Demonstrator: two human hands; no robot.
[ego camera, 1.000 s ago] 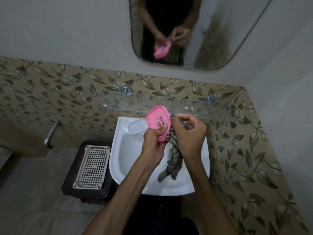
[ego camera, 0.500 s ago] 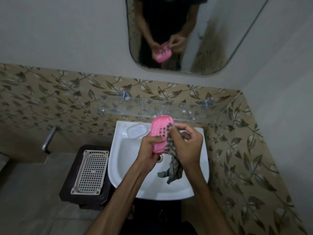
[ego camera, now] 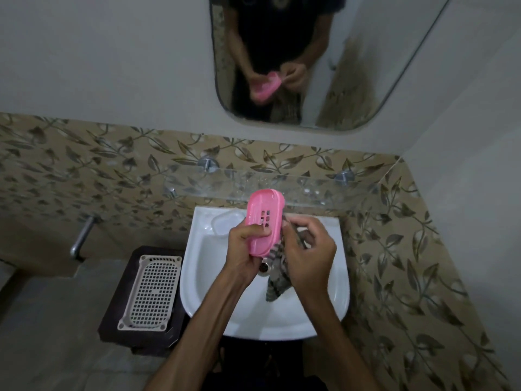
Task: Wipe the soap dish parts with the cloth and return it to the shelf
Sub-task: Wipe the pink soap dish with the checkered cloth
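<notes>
My left hand grips a pink soap dish part with drain holes, held on edge over the white sink. My right hand holds a checked cloth bunched against the dish's right side, and the cloth's tail hangs down into the basin. A clear soap dish part lies on the sink's back left rim. The glass shelf runs along the tiled wall just above the sink.
A mirror above reflects a person's hands and the dish. A dark stool carrying a white perforated tray stands left of the sink. A metal pipe juts from the left wall. Tiled wall closes in at the right.
The pink dish has turned more upright in my left hand, its holed face toward me. My right hand shifted the cloth lower along the dish's right edge. The view tilted down slightly.
</notes>
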